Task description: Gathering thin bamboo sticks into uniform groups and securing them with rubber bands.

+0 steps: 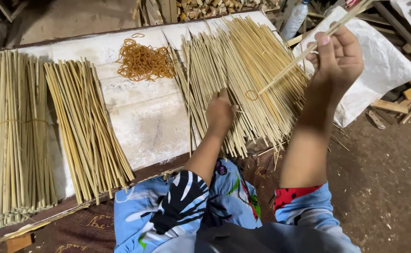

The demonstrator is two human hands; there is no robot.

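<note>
the right hand (339, 56) is raised above the board and closed around a few thin bamboo sticks (308, 49), which slant down to the left over the big loose pile of sticks (243, 79). the left hand (220, 112) rests on this pile with fingers curled down into it — if it grips one, i cannot tell. a small rubber band (251, 95) lies on the pile near it. further left on the white board (144, 117) are a heap of orange rubber bands (143, 61), a second pile of sticks (86, 131), and tied bundles (11, 136) at the edge.
</note>
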